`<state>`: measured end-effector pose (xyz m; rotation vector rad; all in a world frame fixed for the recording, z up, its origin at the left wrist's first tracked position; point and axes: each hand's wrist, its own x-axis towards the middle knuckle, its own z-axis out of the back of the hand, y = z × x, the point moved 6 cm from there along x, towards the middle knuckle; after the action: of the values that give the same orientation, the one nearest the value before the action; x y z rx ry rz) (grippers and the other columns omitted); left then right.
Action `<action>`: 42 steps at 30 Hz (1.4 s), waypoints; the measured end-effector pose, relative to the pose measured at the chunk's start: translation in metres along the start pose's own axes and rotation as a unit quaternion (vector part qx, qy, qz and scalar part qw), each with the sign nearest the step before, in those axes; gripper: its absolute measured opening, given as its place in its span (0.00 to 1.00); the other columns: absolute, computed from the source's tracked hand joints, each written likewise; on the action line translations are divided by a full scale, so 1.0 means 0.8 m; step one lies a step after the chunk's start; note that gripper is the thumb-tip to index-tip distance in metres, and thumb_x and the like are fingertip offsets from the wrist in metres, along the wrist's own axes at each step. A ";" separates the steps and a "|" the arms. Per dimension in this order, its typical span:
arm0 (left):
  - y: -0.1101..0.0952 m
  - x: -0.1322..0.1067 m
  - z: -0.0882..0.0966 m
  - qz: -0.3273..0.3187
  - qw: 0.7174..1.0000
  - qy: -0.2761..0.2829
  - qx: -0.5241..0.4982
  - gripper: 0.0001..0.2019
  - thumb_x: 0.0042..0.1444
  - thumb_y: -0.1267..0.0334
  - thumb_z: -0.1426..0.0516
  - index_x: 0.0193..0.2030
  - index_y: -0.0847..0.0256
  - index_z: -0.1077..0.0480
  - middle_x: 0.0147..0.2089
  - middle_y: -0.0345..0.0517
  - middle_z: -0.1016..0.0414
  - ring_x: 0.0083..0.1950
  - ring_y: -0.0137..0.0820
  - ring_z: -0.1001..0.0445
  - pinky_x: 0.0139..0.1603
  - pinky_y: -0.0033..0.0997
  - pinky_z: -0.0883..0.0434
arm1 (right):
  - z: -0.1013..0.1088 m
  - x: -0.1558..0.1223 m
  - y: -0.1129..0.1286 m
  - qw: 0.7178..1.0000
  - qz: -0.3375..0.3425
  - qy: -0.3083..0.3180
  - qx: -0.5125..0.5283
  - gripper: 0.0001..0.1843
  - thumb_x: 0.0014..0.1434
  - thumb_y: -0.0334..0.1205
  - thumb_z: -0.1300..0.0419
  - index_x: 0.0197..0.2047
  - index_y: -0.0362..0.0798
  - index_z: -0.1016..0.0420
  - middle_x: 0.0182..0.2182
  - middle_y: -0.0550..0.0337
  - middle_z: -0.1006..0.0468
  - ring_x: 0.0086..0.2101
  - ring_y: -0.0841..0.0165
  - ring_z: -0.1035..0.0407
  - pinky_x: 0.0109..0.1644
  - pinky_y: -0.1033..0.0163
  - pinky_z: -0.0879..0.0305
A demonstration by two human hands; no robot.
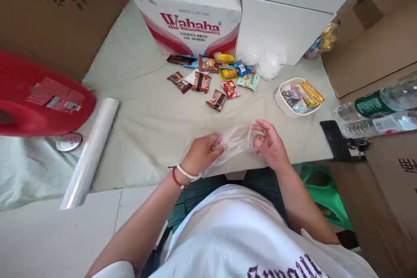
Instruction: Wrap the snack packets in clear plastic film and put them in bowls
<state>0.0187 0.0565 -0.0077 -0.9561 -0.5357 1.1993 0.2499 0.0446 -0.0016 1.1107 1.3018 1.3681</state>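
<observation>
From where I stand, the see-through bag is at the front edge of the counter, a little right of its middle, stretched between the person's two hands. The left hand has its thumb and fingers closed on the bag, bunching the thin film. The right hand is half open at the other end, its fingers loosely bent and their tips at the film; I cannot tell how firm that grip is. Beyond the hands, wrapped snacks lie loose, the farthest heaped near the white and red carton at the back edge. Just right of that heap sits some crumpled plastic. Toward the right edge, a white tub holds more packets, a few poking over its rim. A phone lies near the front right corner, with two bottles on their sides close by. On the left, a shiny roll juts past the front edge, and a red jug is near the left edge, beside a small round tin.
</observation>
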 end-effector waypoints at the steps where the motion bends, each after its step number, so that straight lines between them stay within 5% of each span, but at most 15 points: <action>1: -0.001 0.000 0.001 -0.012 1.000 -0.015 -0.011 0.14 0.57 0.52 0.39 0.29 0.57 0.35 0.26 0.35 0.34 0.30 0.29 0.37 0.35 0.32 0.40 | -0.003 -0.001 -0.010 0.999 -0.020 0.008 -0.037 0.43 0.59 0.47 0.29 0.73 0.62 0.43 0.60 0.55 0.27 0.27 0.78 0.37 0.31 0.66 0.34; 4: 0.002 -0.003 0.004 -0.018 0.994 -0.047 -0.093 0.14 0.57 0.51 0.38 0.32 0.57 0.33 0.32 0.38 0.30 0.35 0.30 0.32 0.40 0.32 0.35 | -0.007 -0.006 -0.028 0.990 -0.043 0.014 -0.131 0.36 0.58 0.44 0.29 0.68 0.56 0.32 0.48 0.59 0.20 0.26 0.75 0.36 0.32 0.65 0.34; 6: 0.012 -0.006 0.009 0.005 0.980 -0.061 -0.192 0.16 0.56 0.50 0.36 0.32 0.57 0.34 0.36 0.41 0.27 0.41 0.32 0.28 0.44 0.33 0.31 | -0.002 -0.011 -0.029 0.983 -0.024 0.001 -0.185 0.17 0.63 0.45 0.33 0.54 0.52 0.21 0.38 0.60 0.20 0.28 0.72 0.33 0.34 0.64 0.34; 8: 0.026 -0.010 0.014 0.042 0.950 -0.069 -0.300 0.18 0.53 0.50 0.34 0.33 0.57 0.36 0.41 0.42 0.25 0.46 0.35 0.24 0.46 0.34 0.28 | 0.006 -0.017 -0.023 0.977 0.009 -0.016 -0.211 0.09 0.66 0.44 0.36 0.45 0.51 0.18 0.35 0.59 0.20 0.30 0.70 0.31 0.35 0.64 0.34; 11: 0.048 -0.012 0.017 0.103 0.912 -0.102 -0.383 0.21 0.50 0.49 0.31 0.34 0.56 0.39 0.43 0.41 0.25 0.42 0.34 0.21 0.40 0.33 0.25 | 0.020 -0.025 -0.012 0.973 0.046 -0.031 -0.225 0.07 0.67 0.43 0.37 0.42 0.51 0.18 0.37 0.59 0.21 0.32 0.70 0.29 0.35 0.64 0.33; 17: 0.083 -0.007 0.022 0.160 0.914 -0.234 -0.291 0.18 0.55 0.48 0.36 0.35 0.54 0.40 0.23 0.28 0.37 0.18 0.24 0.37 0.20 0.25 0.41 | 0.040 -0.036 0.003 0.953 0.082 -0.056 -0.285 0.06 0.69 0.38 0.38 0.44 0.51 0.18 0.38 0.58 0.20 0.35 0.69 0.27 0.37 0.63 0.31; 20: 0.089 -0.005 0.026 0.158 0.917 -0.258 -0.259 0.15 0.59 0.48 0.40 0.34 0.54 0.38 0.22 0.30 0.36 0.18 0.25 0.35 0.21 0.26 0.39 | 0.045 -0.042 0.014 0.943 0.118 -0.070 -0.302 0.08 0.69 0.35 0.39 0.46 0.52 0.19 0.40 0.58 0.20 0.38 0.67 0.26 0.41 0.61 0.29; 25: 0.100 -0.007 0.040 0.175 0.906 -0.270 -0.275 0.12 0.54 0.53 0.39 0.37 0.55 0.36 0.30 0.34 0.30 0.23 0.27 0.28 0.23 0.27 0.36 | 0.042 -0.044 0.023 0.905 0.176 0.055 -0.384 0.13 0.68 0.31 0.42 0.45 0.54 0.17 0.45 0.55 0.18 0.45 0.61 0.28 0.49 0.52 0.28; 29: 0.099 -0.008 0.043 0.153 0.918 -0.264 -0.252 0.14 0.49 0.57 0.36 0.38 0.56 0.35 0.35 0.35 0.28 0.26 0.26 0.27 0.29 0.28 0.30 | 0.055 -0.020 0.049 0.906 0.148 -0.045 -0.395 0.10 0.70 0.36 0.42 0.46 0.54 0.18 0.43 0.55 0.17 0.46 0.59 0.28 0.52 0.50 0.30; 31: 0.095 -0.008 0.038 0.149 0.925 -0.254 -0.239 0.13 0.50 0.56 0.36 0.37 0.56 0.35 0.33 0.35 0.28 0.26 0.26 0.28 0.31 0.29 0.30 | 0.034 0.001 0.061 0.912 0.147 -0.037 -0.381 0.10 0.70 0.40 0.40 0.52 0.53 0.20 0.44 0.55 0.17 0.47 0.59 0.28 0.55 0.50 0.32; 36: 0.089 -0.006 0.030 0.152 0.933 -0.250 -0.210 0.11 0.52 0.58 0.37 0.33 0.55 0.36 0.27 0.34 0.30 0.27 0.27 0.29 0.32 0.28 0.32 | -0.069 0.065 0.030 0.909 0.038 0.145 -0.389 0.29 0.59 0.49 0.27 0.60 0.47 0.24 0.47 0.53 0.18 0.50 0.55 0.32 0.56 0.51 0.35; 39: 0.091 -0.004 0.030 0.159 0.927 -0.252 -0.226 0.11 0.54 0.57 0.37 0.33 0.55 0.35 0.26 0.35 0.28 0.27 0.27 0.29 0.32 0.27 0.32 | -0.106 0.078 0.011 0.901 0.020 0.195 -0.387 0.11 0.62 0.41 0.29 0.46 0.47 0.19 0.36 0.56 0.20 0.43 0.59 0.33 0.49 0.56 0.36; 42: 0.101 0.000 0.030 0.215 0.895 -0.240 -0.308 0.11 0.56 0.56 0.37 0.31 0.57 0.35 0.23 0.35 0.29 0.25 0.26 0.29 0.28 0.25 0.34 | -0.112 0.063 0.029 0.903 0.150 0.148 -0.374 0.06 0.69 0.37 0.38 0.42 0.47 0.20 0.32 0.56 0.25 0.40 0.61 0.36 0.47 0.56 0.38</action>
<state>-0.0434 0.0695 -0.0634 -1.3653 -1.1940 1.7323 0.1523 0.0782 0.0192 0.5828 0.6757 2.0914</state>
